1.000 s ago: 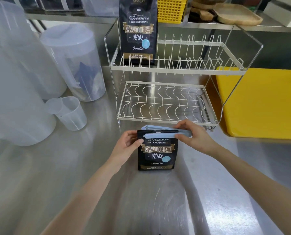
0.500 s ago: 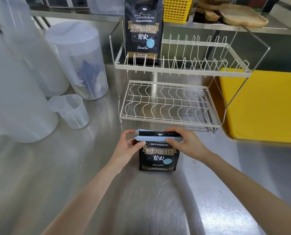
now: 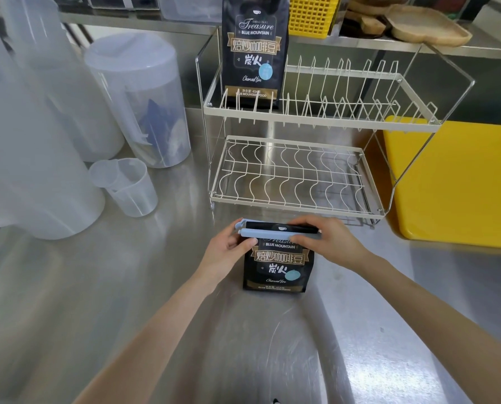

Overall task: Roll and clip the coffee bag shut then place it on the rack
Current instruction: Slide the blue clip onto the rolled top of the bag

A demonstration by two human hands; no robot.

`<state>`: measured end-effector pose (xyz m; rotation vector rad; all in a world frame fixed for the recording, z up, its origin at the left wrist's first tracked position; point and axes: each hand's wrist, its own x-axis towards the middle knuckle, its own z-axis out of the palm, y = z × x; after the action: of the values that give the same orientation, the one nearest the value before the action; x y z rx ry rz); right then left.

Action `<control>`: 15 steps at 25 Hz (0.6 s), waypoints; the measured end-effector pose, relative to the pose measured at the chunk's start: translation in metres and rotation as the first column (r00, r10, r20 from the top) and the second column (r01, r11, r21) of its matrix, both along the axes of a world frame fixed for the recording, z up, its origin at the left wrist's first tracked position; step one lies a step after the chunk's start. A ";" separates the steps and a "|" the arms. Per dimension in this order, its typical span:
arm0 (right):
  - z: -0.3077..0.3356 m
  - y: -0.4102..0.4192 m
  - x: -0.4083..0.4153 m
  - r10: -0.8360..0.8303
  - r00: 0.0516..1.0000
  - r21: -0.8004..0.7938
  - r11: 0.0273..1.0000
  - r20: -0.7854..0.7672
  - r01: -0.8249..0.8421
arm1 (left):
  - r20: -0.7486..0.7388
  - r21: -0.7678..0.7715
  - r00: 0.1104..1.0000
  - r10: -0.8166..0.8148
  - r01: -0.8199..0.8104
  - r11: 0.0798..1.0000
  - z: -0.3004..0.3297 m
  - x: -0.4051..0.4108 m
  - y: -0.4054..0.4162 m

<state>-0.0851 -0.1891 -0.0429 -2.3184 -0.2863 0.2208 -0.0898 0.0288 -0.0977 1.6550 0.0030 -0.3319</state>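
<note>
A black coffee bag (image 3: pixel 278 265) stands upright on the steel counter just in front of the two-tier wire rack (image 3: pixel 298 123). Its top is rolled down, and a light blue bar clip (image 3: pixel 268 232) lies across the roll. My left hand (image 3: pixel 228 252) pinches the clip's left hinge end and the bag's left edge. My right hand (image 3: pixel 328 242) presses on the clip's right end, fingers over the roll. Whether the clip is latched is hidden under my fingers. A second, taller coffee bag (image 3: pixel 253 51) stands unrolled on the rack's upper tier at the left.
Several large translucent plastic containers (image 3: pixel 138 97) and a small measuring cup (image 3: pixel 129 188) crowd the counter's left. A yellow bin (image 3: pixel 459 182) sits right of the rack. A yellow basket (image 3: pixel 312 14) and wooden trays (image 3: pixel 427 27) rest on the back shelf. The rack's lower tier (image 3: pixel 293 179) holds nothing.
The clip's two bars have closed together over the rolled top. My right hand has slid inward along the clip, and my left hand has come up to its hinge end.
</note>
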 end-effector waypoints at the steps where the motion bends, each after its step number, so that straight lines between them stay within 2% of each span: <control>1: -0.001 0.000 0.000 0.000 1.000 0.001 1.000 0.003 0.000 | 0.005 0.003 1.000 -0.001 0.001 1.000 0.000 0.000 0.000; 9: -0.001 -0.002 -0.003 0.008 1.000 0.001 1.000 0.011 -0.008 | -0.002 -0.028 1.000 0.008 -0.008 1.000 -0.002 0.002 0.001; 10: 0.002 -0.002 -0.003 0.033 0.999 -0.034 0.999 0.017 -0.032 | 0.002 -0.037 1.000 0.022 -0.022 0.999 -0.003 0.002 0.001; 13: 0.012 0.012 0.009 0.188 0.980 -0.266 0.950 0.068 -0.163 | 0.004 -0.064 1.000 0.030 -0.029 0.998 -0.001 0.002 0.000; 15: 0.017 0.034 0.018 0.256 0.965 -0.343 0.912 0.053 -0.223 | 0.014 -0.070 1.000 -0.002 0.003 0.998 0.002 0.002 -0.002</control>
<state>-0.0671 -0.1553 -0.0260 -2.6332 -0.6284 0.2989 -0.0881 0.0263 -0.0957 1.5883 -0.0214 -0.3192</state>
